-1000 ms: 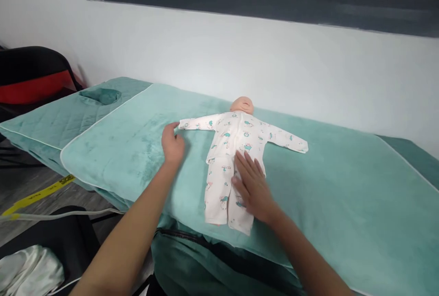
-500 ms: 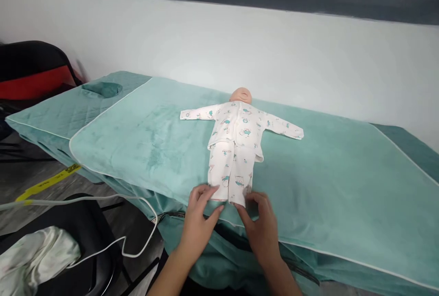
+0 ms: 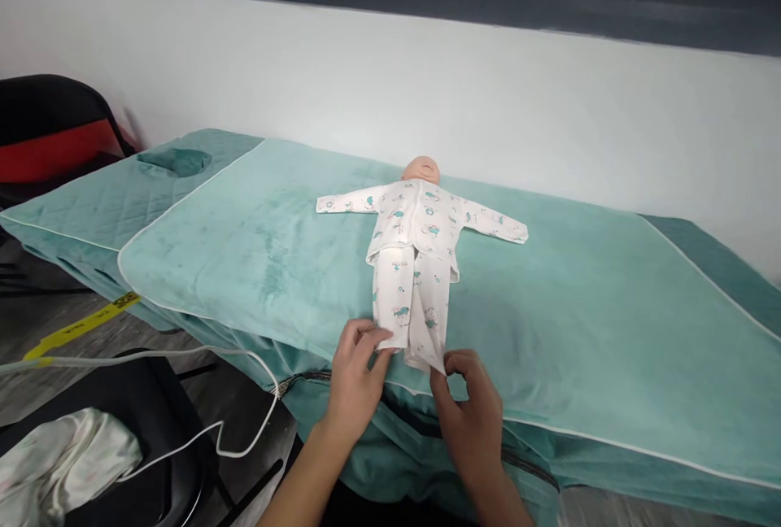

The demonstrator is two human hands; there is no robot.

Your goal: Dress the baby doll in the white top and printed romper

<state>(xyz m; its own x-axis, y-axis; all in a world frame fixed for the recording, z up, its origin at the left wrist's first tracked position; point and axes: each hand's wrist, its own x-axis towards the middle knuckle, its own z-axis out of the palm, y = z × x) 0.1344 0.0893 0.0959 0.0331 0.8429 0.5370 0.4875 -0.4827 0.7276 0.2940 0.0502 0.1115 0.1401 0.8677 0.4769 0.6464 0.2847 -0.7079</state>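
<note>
A: Pinch grips on both sides. Left hand (image 3: 354, 376) has thumb and fingers closed on one cuff of the trousers (image 3: 412, 299), and right hand (image 3: 469, 405) is closed on the other cuff.
B: Where's the garment?
A: On the doll (image 3: 421, 169), which lies flat on its back on the teal blanket (image 3: 274, 267), leg ends at the near edge.
B: Why the cuffs?
A: Probably because they're the loose ends; holding both keeps the legs straight and even. Shirt (image 3: 418, 222) sleeves lie spread sideways, untouched.

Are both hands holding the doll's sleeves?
No, the left hand and right hand pinch the trouser cuffs of the doll.
</note>
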